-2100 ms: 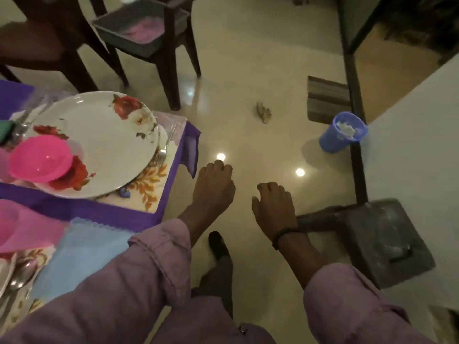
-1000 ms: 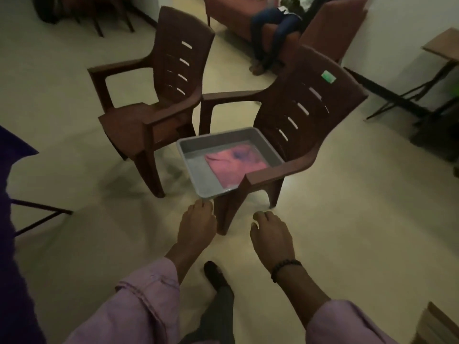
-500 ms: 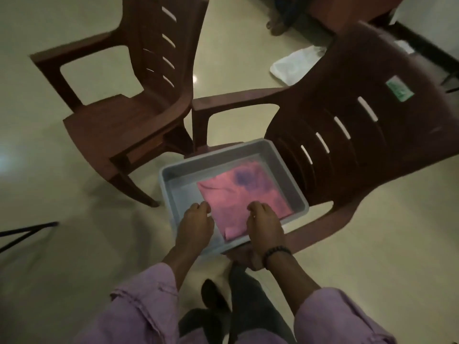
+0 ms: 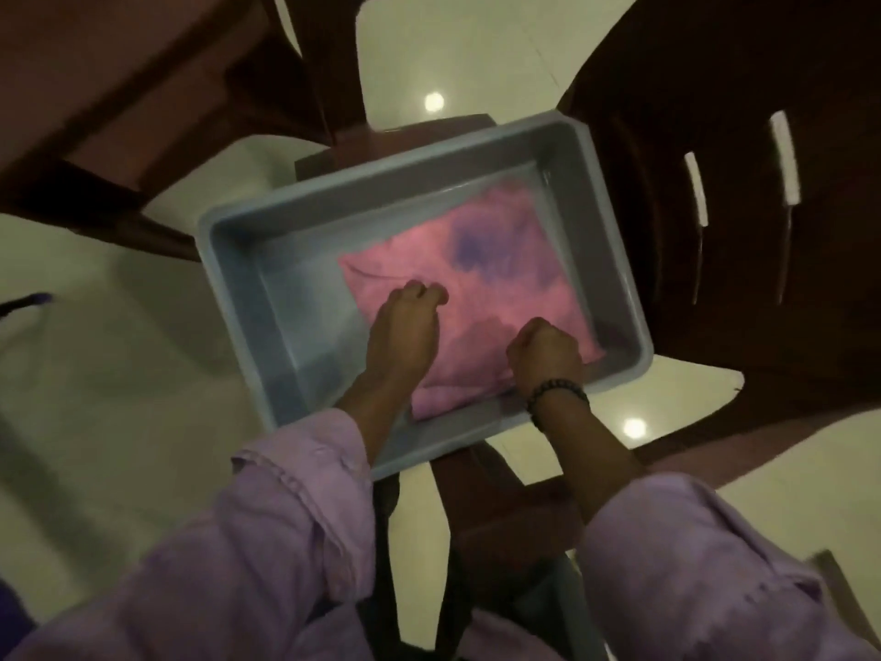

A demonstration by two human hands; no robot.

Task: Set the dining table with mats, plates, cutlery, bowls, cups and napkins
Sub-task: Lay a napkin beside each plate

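You're on the napkin step here, both your left hand and right hand curled down onto the pink cloth lying in the grey tub on the chair, so next just lift it clear without snagging the rim.

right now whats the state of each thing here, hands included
grey tub: resting on the chair seat, uncovered, holding only the cloth
pink cloth: lying flat in the tub, a dark patch on it
left hand: in the tub, fingers curled on the cloth
right hand: in the tub, fisted on the cloth's near edge
brown chair: upright, bearing the tub
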